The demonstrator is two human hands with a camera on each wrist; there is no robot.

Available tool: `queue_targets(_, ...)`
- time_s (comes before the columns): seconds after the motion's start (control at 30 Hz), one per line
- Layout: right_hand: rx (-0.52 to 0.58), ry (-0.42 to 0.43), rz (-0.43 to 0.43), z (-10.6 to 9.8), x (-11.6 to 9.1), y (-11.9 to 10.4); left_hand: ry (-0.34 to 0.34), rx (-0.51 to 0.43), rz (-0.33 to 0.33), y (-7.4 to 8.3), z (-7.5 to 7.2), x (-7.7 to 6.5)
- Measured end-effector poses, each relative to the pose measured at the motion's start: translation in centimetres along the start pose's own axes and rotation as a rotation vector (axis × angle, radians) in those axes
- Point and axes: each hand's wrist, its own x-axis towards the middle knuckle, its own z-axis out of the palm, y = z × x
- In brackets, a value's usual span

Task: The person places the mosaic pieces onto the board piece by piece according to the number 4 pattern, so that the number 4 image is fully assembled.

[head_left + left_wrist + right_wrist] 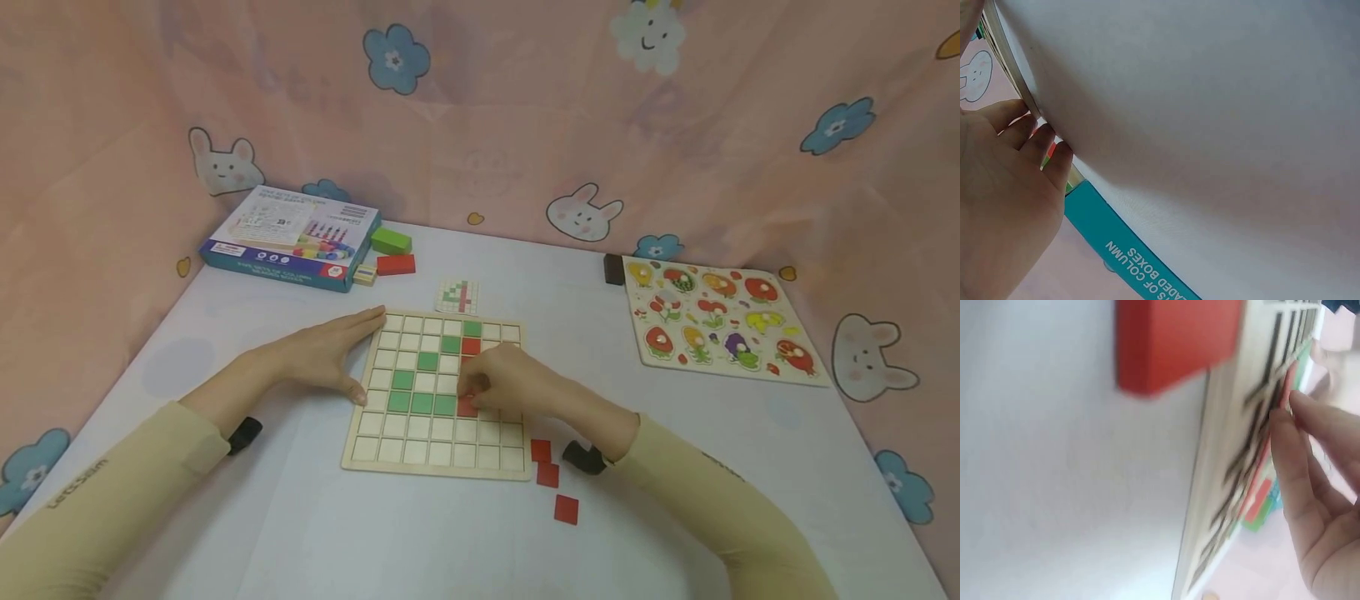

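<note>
A wooden grid board [360, 460] lies flat on the table, with several green tiles [427, 361] and red tiles [471, 346] set in its squares. Along the board's left edge rests my left hand [318, 350], fingers stretched to the top corner and thumb lower down. The left wrist view shows those fingertips against the board's edge [1013, 69]. Over the red column, my right hand [513, 382] has its thumb and forefinger bent together at a red tile [1286, 387], partly hidden by the fingertips. Loose red tiles [566, 509] lie beside the board's lower right corner.
Behind the board lies a small pattern card [450, 307]. A blue box [292, 237] stands at back left, near green [392, 242] and red blocks [396, 265]. A fruit puzzle board [720, 321] and a dark block [613, 269] are at back right.
</note>
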Motion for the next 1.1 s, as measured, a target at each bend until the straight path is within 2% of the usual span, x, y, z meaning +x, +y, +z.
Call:
queue_targets(0.1, 0.035, -0.059, -0.059, -0.9, -0.7, 1.0, -0.001, -0.005, 0.000, 0.0, 0.0, 0.0)
queue_targets(0.2, 0.108, -0.154, -0.131, -2.0, -1.9, 2.5, -0.006, -0.006, -0.002, 0.0, 0.0, 0.0)
queue_targets(0.27, 0.148, -0.209, -0.153, -2.5, -2.7, 3.5, -0.008, -0.004, 0.000, 0.0, 0.0, 0.1)
queue_targets(0.37, 0.184, -0.249, -0.140, -2.9, -3.9, 4.6, -0.010, -0.001, -0.004, 0.0, 0.0, 0.1)
queue_targets(0.67, 0.203, -0.247, -0.052, -1.9, -6.0, 6.9, -0.001, 0.000, -0.004, 0.0, 0.0, 0.1)
queue_targets(0.8, 0.134, -0.246, -0.005, -1.2, -6.3, 7.3, 0.001, 0.003, -0.003, 0.0, 0.0, 0.2)
queue_targets(1.1, -0.026, -0.216, -0.031, -0.4, -6.3, 6.8, -0.006, 0.000, -0.007, 0.0, 0.0, 0.1)
